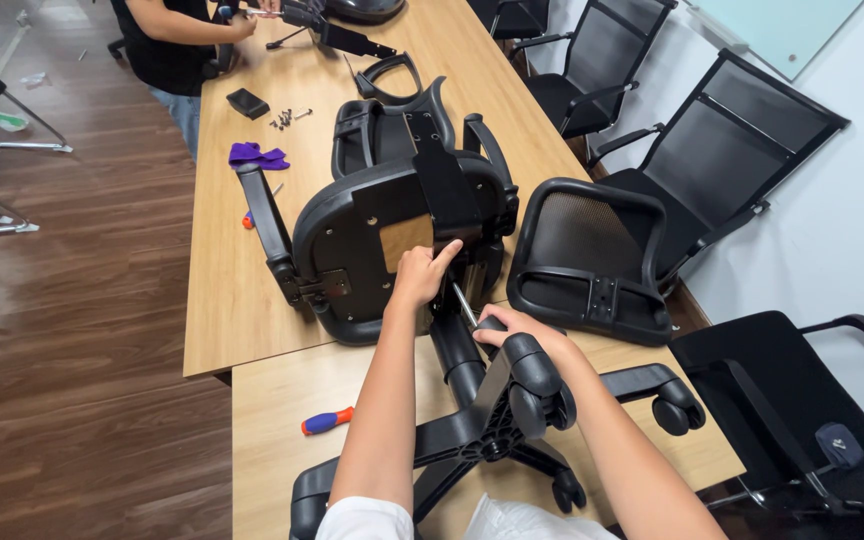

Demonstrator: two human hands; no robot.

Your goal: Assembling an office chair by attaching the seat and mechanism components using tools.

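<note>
1. Wooden table [252, 330]: orange-and-blue screwdriver [327, 421] lying unused, near left.
2. Left hand [420, 276]: fingers curled, pressing upturned chair seat [372, 250] at its mechanism plate.
3. Right hand [517, 330]: closed around metal tool [463, 305], beside wheeled base [497, 420].
4. Likely fastening mechanism; next needs steady, aligned turning.

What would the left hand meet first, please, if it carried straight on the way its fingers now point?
Probably the black bracket on the seat underside; the left hand points up at it, though depth is unclear.
</note>
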